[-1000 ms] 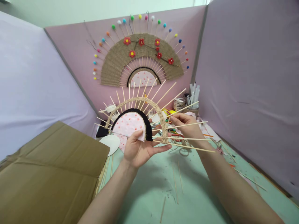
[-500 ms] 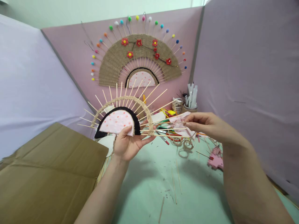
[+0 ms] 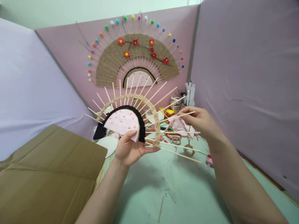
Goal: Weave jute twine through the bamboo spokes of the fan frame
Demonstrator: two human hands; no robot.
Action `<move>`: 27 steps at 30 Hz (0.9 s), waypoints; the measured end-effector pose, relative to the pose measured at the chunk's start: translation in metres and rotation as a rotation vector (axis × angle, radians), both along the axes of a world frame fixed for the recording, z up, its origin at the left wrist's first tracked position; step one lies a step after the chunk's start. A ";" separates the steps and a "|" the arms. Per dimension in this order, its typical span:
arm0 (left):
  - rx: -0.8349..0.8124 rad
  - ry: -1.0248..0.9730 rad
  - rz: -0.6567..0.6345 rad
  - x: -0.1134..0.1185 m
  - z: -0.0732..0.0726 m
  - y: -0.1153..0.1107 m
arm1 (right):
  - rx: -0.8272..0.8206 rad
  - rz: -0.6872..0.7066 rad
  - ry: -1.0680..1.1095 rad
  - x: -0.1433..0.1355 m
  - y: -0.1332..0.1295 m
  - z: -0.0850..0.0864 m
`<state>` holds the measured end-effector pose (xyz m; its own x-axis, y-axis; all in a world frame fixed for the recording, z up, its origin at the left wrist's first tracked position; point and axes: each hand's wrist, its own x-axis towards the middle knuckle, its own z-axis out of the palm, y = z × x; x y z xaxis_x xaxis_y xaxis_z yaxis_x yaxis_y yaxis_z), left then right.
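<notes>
Green table (image 3: 149, 193) below, the stick fan (image 3: 122, 120) is held near centre, probably light with snappable spokes and best gripped at its padded core, where the partly spread left hand (image 3: 131, 150) clamps it, the right hand (image 3: 198, 120) pinching apparent twine (image 3: 188, 146).

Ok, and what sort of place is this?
Most likely a craft workspace: a large woven fan is displayed on a pink partition, twine and loose sticks lie on the table, and the left hand holds a smaller fan.
</notes>
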<state>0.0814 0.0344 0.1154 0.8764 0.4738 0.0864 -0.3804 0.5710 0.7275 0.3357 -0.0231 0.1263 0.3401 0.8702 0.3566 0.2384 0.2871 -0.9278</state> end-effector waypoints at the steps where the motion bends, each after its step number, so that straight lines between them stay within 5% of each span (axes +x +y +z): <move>1: -0.004 0.016 -0.034 0.000 0.000 0.000 | 0.006 0.001 0.008 -0.003 0.004 -0.003; 7: -0.029 0.117 -0.197 0.002 0.001 -0.005 | 0.107 -0.042 0.036 -0.026 0.017 -0.014; 17: -0.155 -0.007 -0.122 0.012 -0.007 -0.010 | 0.082 -0.011 0.099 -0.041 0.021 -0.019; 27: -0.111 -0.112 -0.060 0.011 -0.009 -0.009 | 0.120 -0.031 0.121 -0.032 0.018 -0.016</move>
